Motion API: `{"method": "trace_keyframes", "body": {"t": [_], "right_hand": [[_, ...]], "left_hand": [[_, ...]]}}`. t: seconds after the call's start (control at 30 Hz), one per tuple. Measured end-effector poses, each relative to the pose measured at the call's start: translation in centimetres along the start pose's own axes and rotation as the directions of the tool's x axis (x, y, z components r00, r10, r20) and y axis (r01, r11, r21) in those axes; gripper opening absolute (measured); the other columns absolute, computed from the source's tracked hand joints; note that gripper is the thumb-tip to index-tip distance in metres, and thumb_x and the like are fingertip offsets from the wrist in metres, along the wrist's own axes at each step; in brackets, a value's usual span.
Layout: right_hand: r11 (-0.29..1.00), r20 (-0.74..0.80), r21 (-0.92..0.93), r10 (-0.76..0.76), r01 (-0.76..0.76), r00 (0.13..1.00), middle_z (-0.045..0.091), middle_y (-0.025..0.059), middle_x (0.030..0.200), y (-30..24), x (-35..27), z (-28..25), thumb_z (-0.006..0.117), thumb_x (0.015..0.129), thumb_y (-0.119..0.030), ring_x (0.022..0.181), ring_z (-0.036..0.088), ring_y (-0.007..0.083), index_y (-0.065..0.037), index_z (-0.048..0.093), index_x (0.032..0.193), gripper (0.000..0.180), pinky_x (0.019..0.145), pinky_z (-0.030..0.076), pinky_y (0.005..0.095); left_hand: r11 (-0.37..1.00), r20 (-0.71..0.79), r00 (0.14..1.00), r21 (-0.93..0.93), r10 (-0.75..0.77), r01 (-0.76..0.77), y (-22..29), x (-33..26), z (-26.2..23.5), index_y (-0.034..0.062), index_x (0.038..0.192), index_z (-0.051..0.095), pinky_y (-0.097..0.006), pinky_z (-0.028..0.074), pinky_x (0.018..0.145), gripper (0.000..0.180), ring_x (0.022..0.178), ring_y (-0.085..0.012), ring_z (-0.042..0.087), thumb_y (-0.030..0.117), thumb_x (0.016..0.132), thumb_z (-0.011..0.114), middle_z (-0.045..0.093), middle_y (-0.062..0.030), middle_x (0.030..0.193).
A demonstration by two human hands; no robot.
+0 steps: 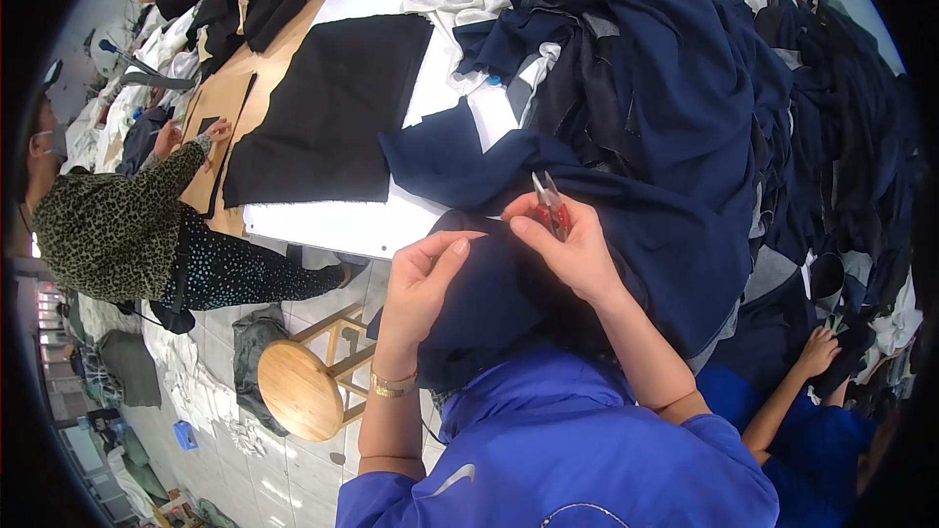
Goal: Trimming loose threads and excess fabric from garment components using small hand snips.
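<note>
My right hand [572, 244] is closed around small thread snips [551, 207] with red handles, their metal blades pointing up and away from me. Its thumb and index finger are also pinched together at the left, over the cloth. Just left of it, my left hand [423, 279] has thumb and fingers pressed together; anything between them is too small to make out. Both hands hover in front of navy blue cloth [489, 279], which hangs over the near table edge towards my lap. A gap separates the two hands.
A black cut panel [328, 108] lies on the white tabletop [323, 225]. Navy garments [675, 49] are heaped at right. A wooden stool [301, 386] stands at lower left. One person [108, 235] works at the table's left; another person's hand [819, 350] handles dark cloth at right.
</note>
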State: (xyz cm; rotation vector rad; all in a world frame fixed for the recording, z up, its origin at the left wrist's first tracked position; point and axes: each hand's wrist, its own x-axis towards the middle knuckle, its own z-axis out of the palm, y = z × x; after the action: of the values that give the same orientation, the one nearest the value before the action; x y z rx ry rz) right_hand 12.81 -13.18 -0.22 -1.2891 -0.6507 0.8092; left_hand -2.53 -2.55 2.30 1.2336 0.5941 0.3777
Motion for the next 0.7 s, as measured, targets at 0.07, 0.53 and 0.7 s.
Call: {"method": "trace_keyframes", "body": {"t": [0.07, 0.53, 0.7], "right_hand": [[1.0, 0.099, -0.027, 0.01, -0.007, 0.995, 0.06, -0.0027, 0.08, -0.7, -0.6, 0.3, 0.067, 0.082, -0.009, 0.07, 0.053, 0.0027, -0.001, 0.064, 0.094, 0.015, 0.061, 0.043, 0.0189], [0.984, -0.106, -0.088, -0.166, 0.157, 0.98, 0.058, 0.0006, 0.075, -1.7, 0.1, -0.4, 0.057, 0.089, -0.004, 0.067, 0.049, 0.0033, 0.002, 0.059, 0.088, 0.006, 0.06, 0.04, 0.0187], [0.728, -0.217, -0.662, -0.413, 0.177, 0.885, 0.062, 0.0103, 0.075, -4.1, -0.5, -4.0, 0.062, 0.083, -0.007, 0.062, 0.059, 0.016, 0.001, 0.06, 0.093, 0.013, 0.057, 0.045, 0.0267]], "left_hand": [[0.999, -0.004, 1.0, 0.053, 0.009, -0.008, -0.2, -0.2, 0.1, -0.0046, 0.103, 0.065, -0.017, 0.045, 0.071, 0.023, 0.078, -0.0056, 0.058, 0.013, 0.093, 0.054, 0.066, -0.0047, 0.089], [0.997, 0.042, 0.996, 0.041, -0.074, 0.073, -0.1, -0.4, 0.0, -0.0005, 0.105, 0.066, -0.017, 0.044, 0.071, 0.02, 0.08, -0.0039, 0.055, 0.01, 0.09, 0.058, 0.066, -0.0019, 0.09], [0.998, 0.023, 1.0, 0.065, 0.009, -0.01, -0.4, -0.4, -0.8, -0.0009, 0.109, 0.063, -0.017, 0.043, 0.068, 0.023, 0.074, -0.0035, 0.053, 0.006, 0.088, 0.058, 0.063, 0.0017, 0.084]]}}
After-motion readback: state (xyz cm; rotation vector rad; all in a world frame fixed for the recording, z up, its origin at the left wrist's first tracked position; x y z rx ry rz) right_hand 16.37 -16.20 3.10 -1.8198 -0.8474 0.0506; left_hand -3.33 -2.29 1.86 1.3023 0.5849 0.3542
